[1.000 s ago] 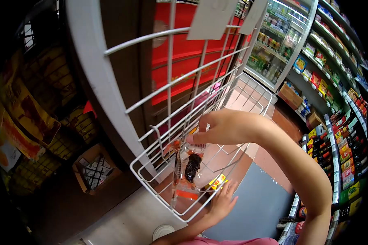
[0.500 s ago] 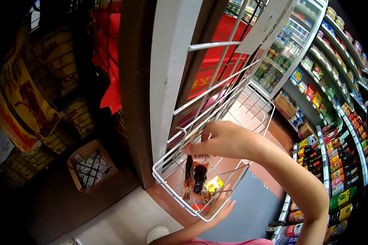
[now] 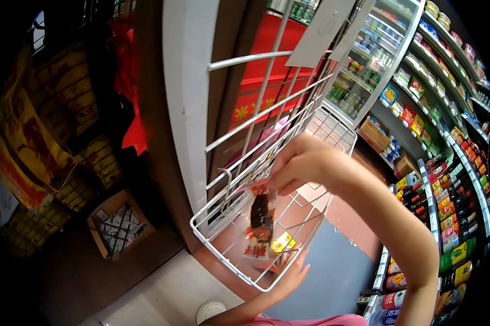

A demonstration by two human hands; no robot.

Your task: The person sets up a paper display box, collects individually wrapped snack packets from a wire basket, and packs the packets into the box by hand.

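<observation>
My right hand (image 3: pixel 299 165) reaches over the white wire basket (image 3: pixel 226 276), its fingers pinched on the top edge of a snack packet (image 3: pixel 262 212). The packet hangs down inside the basket, clear with dark pieces and red print, slightly blurred. My left hand (image 3: pixel 291 274) is at the basket's near corner, fingers stretched out beside the wires; part of the hand lies behind the rim. Close to its fingertips is a small yellow packet (image 3: pixel 283 243) with red print. Whether the left hand touches that packet I cannot tell.
Wire grid bars (image 3: pixel 256 117) rise behind the basket, beside a white post (image 3: pixel 185 108). At left, a cardboard box (image 3: pixel 120 223) sits in a dark area near hanging yellow bags (image 3: pixel 33 125). Stocked shelves (image 3: pixel 451 217) line the right side; a glass-door fridge (image 3: pixel 364 60) stands behind.
My right hand has moved a little right and turned, with the snack packet still pinched in it. The packet now hangs straighter. The view has shifted slightly; my left hand stays by the basket corner.
</observation>
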